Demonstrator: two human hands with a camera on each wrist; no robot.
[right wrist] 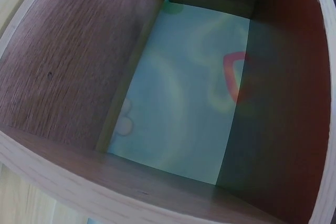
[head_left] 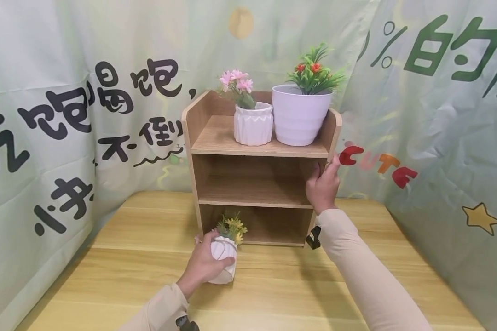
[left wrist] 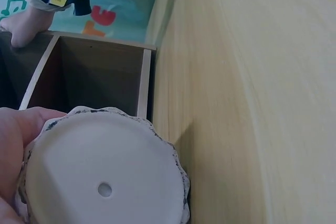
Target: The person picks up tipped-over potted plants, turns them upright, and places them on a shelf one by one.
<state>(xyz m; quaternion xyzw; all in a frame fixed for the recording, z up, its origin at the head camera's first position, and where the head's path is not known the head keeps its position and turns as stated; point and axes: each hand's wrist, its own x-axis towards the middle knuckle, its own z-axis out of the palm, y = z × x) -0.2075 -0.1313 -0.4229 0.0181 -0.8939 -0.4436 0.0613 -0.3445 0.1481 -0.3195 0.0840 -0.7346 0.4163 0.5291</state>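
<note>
My left hand [head_left: 203, 262] grips a small white fluted flowerpot [head_left: 223, 255] with yellow artificial flowers [head_left: 234, 228]. It is held tilted in front of the lower left of a wooden three-tier shelf [head_left: 258, 153]. In the left wrist view the pot's scalloped base [left wrist: 105, 150], with a small hole, faces the camera. Higher up, my right hand [head_left: 325, 186] holds the shelf's right side panel at the middle compartment, thumb on the inner side. The right wrist view looks into a shelf compartment [right wrist: 63, 61] with an open back; the hand itself is outside that view.
On the top tier stand a white pot [head_left: 253, 126] of pink flowers and, to its right, a larger white planter [head_left: 301, 117] with red flowers and green leaves. The shelf rests on a wooden table [head_left: 128, 248]. Printed curtains [head_left: 141, 27] hang behind and at both sides.
</note>
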